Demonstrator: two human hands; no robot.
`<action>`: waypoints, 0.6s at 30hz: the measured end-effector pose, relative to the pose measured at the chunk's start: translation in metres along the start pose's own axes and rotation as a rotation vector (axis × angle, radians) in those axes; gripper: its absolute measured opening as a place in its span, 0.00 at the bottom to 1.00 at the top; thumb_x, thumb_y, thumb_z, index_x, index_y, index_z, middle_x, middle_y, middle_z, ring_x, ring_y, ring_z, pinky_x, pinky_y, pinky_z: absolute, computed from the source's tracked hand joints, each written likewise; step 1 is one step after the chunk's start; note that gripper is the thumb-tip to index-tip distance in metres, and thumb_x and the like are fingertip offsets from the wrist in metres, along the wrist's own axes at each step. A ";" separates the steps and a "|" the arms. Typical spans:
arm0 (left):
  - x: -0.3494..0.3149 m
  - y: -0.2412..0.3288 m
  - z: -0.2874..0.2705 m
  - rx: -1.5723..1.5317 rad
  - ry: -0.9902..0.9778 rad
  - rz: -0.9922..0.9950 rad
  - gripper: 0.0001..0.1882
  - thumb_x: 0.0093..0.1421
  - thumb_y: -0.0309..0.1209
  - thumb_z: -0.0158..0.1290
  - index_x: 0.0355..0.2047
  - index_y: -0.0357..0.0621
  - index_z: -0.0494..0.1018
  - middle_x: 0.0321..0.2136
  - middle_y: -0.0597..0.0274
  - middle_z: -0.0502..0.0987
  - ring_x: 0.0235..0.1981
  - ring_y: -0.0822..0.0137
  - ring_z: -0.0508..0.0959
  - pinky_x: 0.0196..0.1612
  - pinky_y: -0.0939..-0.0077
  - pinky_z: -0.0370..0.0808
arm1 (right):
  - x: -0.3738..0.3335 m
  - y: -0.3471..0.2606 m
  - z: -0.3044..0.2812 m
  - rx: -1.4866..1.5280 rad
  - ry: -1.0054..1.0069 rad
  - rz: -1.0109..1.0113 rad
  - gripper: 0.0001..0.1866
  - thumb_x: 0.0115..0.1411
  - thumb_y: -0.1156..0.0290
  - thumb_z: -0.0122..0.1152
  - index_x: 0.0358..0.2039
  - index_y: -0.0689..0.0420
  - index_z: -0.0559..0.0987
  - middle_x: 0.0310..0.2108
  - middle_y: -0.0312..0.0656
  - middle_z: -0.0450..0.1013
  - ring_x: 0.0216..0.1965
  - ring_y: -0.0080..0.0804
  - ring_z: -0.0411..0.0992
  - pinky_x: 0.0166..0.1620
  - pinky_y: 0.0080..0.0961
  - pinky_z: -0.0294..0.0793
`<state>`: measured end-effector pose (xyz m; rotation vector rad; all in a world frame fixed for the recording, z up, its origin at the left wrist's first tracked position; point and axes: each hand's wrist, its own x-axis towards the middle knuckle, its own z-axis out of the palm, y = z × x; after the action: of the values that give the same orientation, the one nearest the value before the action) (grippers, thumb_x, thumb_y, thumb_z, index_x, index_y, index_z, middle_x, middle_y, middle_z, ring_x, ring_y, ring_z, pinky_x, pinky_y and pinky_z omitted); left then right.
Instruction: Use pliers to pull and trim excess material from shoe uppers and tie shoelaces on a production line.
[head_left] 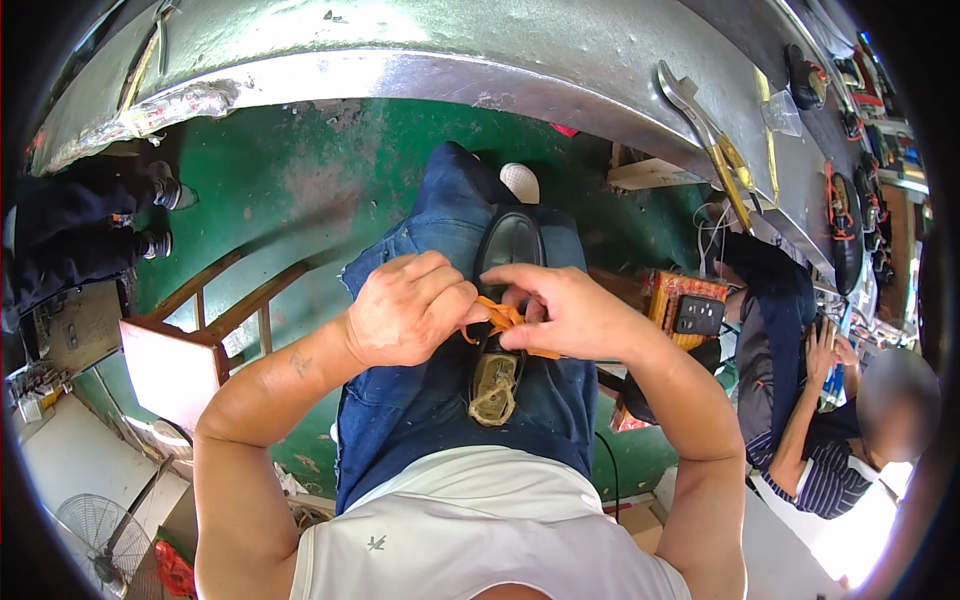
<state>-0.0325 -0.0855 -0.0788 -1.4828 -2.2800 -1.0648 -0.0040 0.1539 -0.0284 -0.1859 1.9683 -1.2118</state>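
A black shoe (512, 246) lies on my lap, on blue denim, with its rounded toe pointing away from me. Its near end shows a yellowish, translucent piece (494, 388). Over the middle of the shoe is a bunch of orange lace-like material (503, 316). My left hand (412, 308) is closed, thumb and fingers pinching the left side of that orange material. From the right, my right hand (560, 308) curls its thumb and forefinger around the other side of it. The shoe's opening is mostly hidden by my hands.
A metal workbench (420, 75) curves along the far side, with yellow-handled pincers (715, 150) at its right. A wooden stool (175, 358) stands left, a fan (95, 535) lower left. Another person (825, 440) sits at right; someone's legs (95, 225) show at far left.
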 end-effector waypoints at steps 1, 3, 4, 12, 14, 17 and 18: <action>0.005 0.001 0.000 0.003 0.018 0.020 0.12 0.53 0.35 0.63 0.27 0.42 0.73 0.23 0.62 0.71 0.24 0.62 0.73 0.26 0.69 0.71 | 0.001 0.002 0.007 -0.004 0.006 0.005 0.17 0.55 0.70 0.71 0.45 0.57 0.81 0.40 0.45 0.79 0.33 0.35 0.78 0.38 0.32 0.78; 0.008 0.002 0.000 0.011 0.034 0.035 0.12 0.53 0.35 0.63 0.27 0.42 0.73 0.23 0.62 0.71 0.25 0.61 0.73 0.26 0.68 0.71 | 0.004 0.018 0.026 -0.551 0.436 -0.272 0.14 0.54 0.72 0.68 0.42 0.56 0.81 0.34 0.45 0.78 0.32 0.43 0.77 0.37 0.37 0.78; 0.007 0.004 0.001 0.007 0.011 0.030 0.12 0.53 0.35 0.63 0.27 0.42 0.73 0.23 0.62 0.72 0.25 0.61 0.73 0.26 0.68 0.72 | 0.006 0.019 0.030 -0.575 0.540 -0.398 0.13 0.53 0.72 0.67 0.40 0.55 0.81 0.30 0.44 0.77 0.32 0.47 0.76 0.37 0.40 0.77; -0.011 0.000 0.001 -0.029 -0.006 -0.096 0.10 0.55 0.32 0.63 0.27 0.42 0.72 0.23 0.60 0.72 0.24 0.58 0.74 0.27 0.66 0.73 | -0.019 0.044 -0.008 -0.040 0.363 -0.071 0.12 0.61 0.68 0.71 0.27 0.63 0.81 0.20 0.39 0.76 0.25 0.14 0.71 0.26 0.22 0.68; -0.015 0.000 0.002 -0.026 -0.011 -0.139 0.10 0.55 0.30 0.63 0.27 0.42 0.72 0.23 0.59 0.72 0.24 0.56 0.74 0.27 0.64 0.73 | -0.022 0.050 -0.009 0.150 0.402 -0.141 0.11 0.63 0.68 0.69 0.30 0.63 0.81 0.24 0.39 0.78 0.27 0.17 0.74 0.29 0.21 0.71; -0.017 0.002 0.002 -0.088 -0.064 -0.250 0.09 0.60 0.30 0.61 0.28 0.41 0.73 0.23 0.56 0.73 0.25 0.53 0.75 0.30 0.62 0.74 | -0.024 0.051 -0.012 0.321 0.422 -0.280 0.11 0.69 0.67 0.61 0.36 0.62 0.77 0.28 0.39 0.78 0.28 0.23 0.76 0.33 0.22 0.76; -0.016 0.005 0.003 -0.087 -0.064 -0.249 0.09 0.60 0.30 0.61 0.28 0.41 0.73 0.23 0.56 0.73 0.25 0.53 0.75 0.30 0.62 0.74 | -0.028 0.047 -0.014 0.429 0.370 -0.177 0.12 0.70 0.65 0.60 0.36 0.62 0.78 0.26 0.37 0.77 0.27 0.21 0.75 0.32 0.20 0.75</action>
<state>-0.0206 -0.0937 -0.0870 -1.3045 -2.5459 -1.2117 0.0178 0.2018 -0.0475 0.0932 1.9675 -1.8604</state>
